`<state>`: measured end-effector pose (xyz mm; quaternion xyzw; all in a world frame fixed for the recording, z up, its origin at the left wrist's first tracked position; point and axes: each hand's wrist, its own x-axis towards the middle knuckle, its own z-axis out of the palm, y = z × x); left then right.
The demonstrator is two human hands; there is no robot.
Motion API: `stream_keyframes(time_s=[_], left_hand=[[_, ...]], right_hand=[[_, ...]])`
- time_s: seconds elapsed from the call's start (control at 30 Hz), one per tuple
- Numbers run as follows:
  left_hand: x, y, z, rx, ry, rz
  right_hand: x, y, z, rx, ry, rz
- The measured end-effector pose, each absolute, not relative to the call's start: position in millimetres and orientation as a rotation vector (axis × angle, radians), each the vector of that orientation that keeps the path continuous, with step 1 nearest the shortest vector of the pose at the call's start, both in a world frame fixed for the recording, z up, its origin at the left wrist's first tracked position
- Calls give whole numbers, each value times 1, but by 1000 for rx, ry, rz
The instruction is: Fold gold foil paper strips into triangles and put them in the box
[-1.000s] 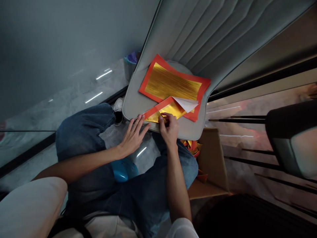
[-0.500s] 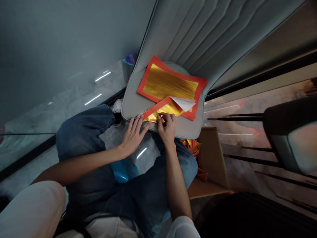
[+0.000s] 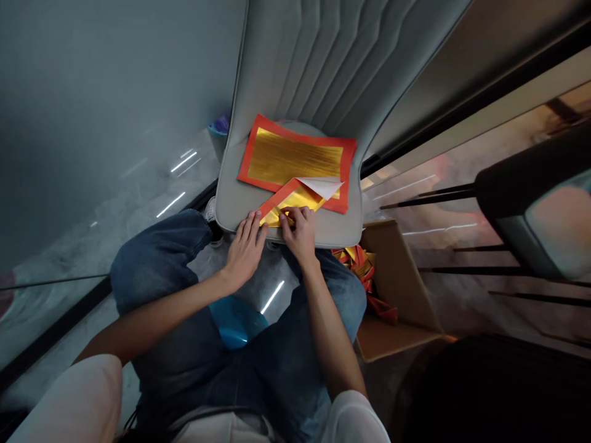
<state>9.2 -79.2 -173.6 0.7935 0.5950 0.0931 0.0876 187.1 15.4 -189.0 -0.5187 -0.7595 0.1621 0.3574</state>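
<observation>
1. We are looking down on a person in blue jeans (image 3: 157, 261), seated and working over a grey padded chair seat (image 3: 337, 231) that rises into a ribbed chair back (image 3: 332, 61).
2. We are seeing a flat sheet of gold-foil paper (image 3: 295, 159) with a wide red-orange border lying on the seat, its long axis running across the view and tilting slightly down to the right.
3. We are seeing a folded sheet of gold-foil paper (image 3: 290, 200) lying over the near edge of the flat sheet. Its long axis is climbing diagonally from the lower left to the upper right, where a white underside flap (image 3: 322, 187) is showing.
4. We are watching the right hand (image 3: 299, 234) grasping the folded sheet near its lower end, with the thumb and fingers curling onto the gold face.
5. We are watching the left hand (image 3: 247, 249) staying open, its spread fingers (image 3: 256, 218) reaching the lower-left tip of the folded sheet.
6. We are noticing a cardboard box (image 3: 397, 289) beside the seat on the right, holding red and gold paper pieces (image 3: 356, 261).
7. We are also seeing a glossy blue object (image 3: 235, 320) on the floor below the seat, and a bin with a purple liner (image 3: 218, 130) behind it on the left.
</observation>
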Motion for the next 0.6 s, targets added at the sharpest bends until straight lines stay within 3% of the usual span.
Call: stream_keyframes(time_s=[0.37, 0.6], left_hand=[[2, -75, -178, 2440, 1749, 333], [0, -70, -182, 2496, 1744, 256]], right_hand=[[188, 22, -198, -1346, -1967, 388], [149, 2, -167, -1381, -1912, 415]])
